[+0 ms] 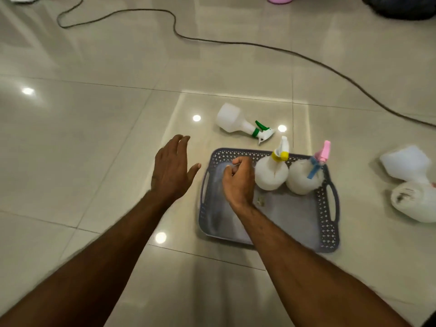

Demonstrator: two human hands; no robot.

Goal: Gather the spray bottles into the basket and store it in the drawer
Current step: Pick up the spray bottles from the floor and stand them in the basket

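A grey-blue rectangular plastic basket [328, 223] with perforated walls and side handles sits on the glossy beige tiled floor [94, 149]. Two bottles stand upright inside it along its far wall: a white plastic spray bottle with a yellow collar and white trigger [271, 172], and just beside it on the right a white plastic spray bottle with a pink trigger and blue collar [303, 177]. The two touch or nearly touch.

The right hand [239, 181] hangs over the basket's left half with its fingers curled in and nothing visible in them, close beside the yellow-collared bottle but apart from it. The left hand [171, 169] hovers over the floor just left of the basket, fingers straight and spread, holding nothing.

A white plastic spray bottle with a green collar and trigger [236, 121] lies on its side on the floor beyond the basket, out of either hand's grasp. Further white plastic bottles [411, 185] lie on the floor to the right, well apart from the basket. A dark cable [259, 46] snakes across the tiles.
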